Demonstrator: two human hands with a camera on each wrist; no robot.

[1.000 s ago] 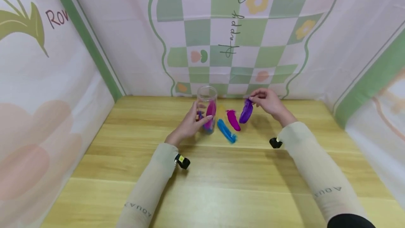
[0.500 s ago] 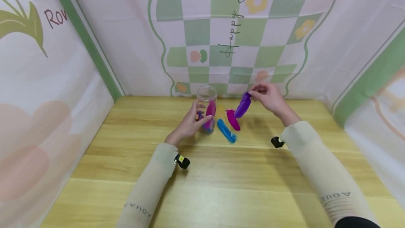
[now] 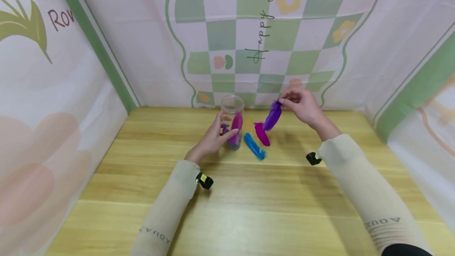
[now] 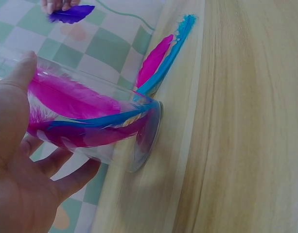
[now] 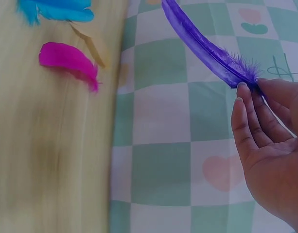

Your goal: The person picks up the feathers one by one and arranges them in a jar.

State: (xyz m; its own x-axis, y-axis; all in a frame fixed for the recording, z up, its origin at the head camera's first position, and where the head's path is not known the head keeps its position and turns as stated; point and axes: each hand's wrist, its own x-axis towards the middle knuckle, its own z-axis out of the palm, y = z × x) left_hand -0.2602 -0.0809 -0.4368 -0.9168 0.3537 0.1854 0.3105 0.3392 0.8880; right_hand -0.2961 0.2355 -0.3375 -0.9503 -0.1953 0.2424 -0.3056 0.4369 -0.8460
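The left hand is gripping the clear jar, standing upright on the counter with feathers inside; the right hand is pinching the purple feather by its fluffy end, aloft. Bracing the jar and pinching lightly should be sparing the vane. Blue, magenta and yellowish feathers are lying nearby.

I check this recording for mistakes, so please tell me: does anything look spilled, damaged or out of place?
Nothing stands out. The clear jar stands upright in the left hand, the right hand pinches the purple feather, and the blue feather, magenta feather and yellow feather lie loose on the table.
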